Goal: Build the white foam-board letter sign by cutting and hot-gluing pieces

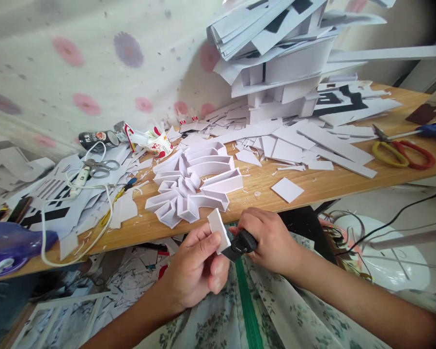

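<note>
My left hand (199, 261) pinches a small white foam-board piece (218, 230) between thumb and fingers. Wrapped round a black tool (242, 244) with a ribbed end is my right hand (271, 237); its exact kind is hard to make out. The tool's near end meets the lower edge of the board piece. Both hands are above my lap, in front of the table's edge. Just beyond them on the wooden table (254, 194) stand several open-topped white foam-board letter shapes (194, 186). A flat white square (287, 189) lies to their right.
White offcuts (287, 145) and a tall stack of white board parts (283, 72) occupy the back. Red-and-yellow scissors (403, 152) lie right. Grey-handled scissors (101, 168), a white cord (76, 264), a paper cup (159, 145) and a purple iron-like object (14, 245) are left.
</note>
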### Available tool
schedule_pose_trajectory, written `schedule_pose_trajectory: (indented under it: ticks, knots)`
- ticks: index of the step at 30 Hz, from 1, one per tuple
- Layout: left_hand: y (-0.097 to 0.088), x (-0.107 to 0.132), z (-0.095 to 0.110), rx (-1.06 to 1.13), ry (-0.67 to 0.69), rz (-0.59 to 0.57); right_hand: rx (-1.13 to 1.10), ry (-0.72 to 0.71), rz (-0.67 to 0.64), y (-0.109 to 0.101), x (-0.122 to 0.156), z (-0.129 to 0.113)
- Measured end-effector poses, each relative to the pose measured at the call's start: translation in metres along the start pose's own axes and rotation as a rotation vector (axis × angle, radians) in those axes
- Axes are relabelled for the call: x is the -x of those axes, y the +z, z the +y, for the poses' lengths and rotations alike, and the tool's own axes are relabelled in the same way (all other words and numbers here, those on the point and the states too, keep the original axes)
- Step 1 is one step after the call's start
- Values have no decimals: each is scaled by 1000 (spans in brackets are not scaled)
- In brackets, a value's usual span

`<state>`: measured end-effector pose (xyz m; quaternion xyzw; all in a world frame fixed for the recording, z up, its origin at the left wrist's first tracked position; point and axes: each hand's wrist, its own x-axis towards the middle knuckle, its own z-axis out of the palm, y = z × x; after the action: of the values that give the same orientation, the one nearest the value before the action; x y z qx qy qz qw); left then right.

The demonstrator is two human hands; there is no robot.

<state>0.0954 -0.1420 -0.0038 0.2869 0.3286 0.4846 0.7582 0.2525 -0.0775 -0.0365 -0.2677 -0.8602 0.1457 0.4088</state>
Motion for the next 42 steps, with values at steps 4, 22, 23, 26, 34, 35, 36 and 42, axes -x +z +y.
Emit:
schedule_pose_trajectory:
  ticks: [4, 22, 23, 26, 34, 35, 36, 42]
  knots:
    - [0, 4, -1, 28, -27, -55, 92, 32, -6, 1, 5, 13]
    - [-1, -5, -7, -66, 0, 56, -37, 64, -18, -5, 10, 2]
    - [0, -5, -7, -69, -1, 51, -41, 74, -21, -5, 10, 3]
    - [2, -5, -8, -88, -8, 58, -40, 93, -21, -5, 10, 3]
    - [4, 2, -9, -111, -55, -25, -14, 56, -13, -1, 11, 5]
    - [3, 3, -10, -95, -61, -34, -6, 56, -7, 0, 11, 6]
    - [2, 3, -11, -74, -62, -41, 2, 61, -3, 1, 12, 7]
    - [-1, 0, -14, -47, -51, -47, -20, 64, 0, 3, 12, 7]
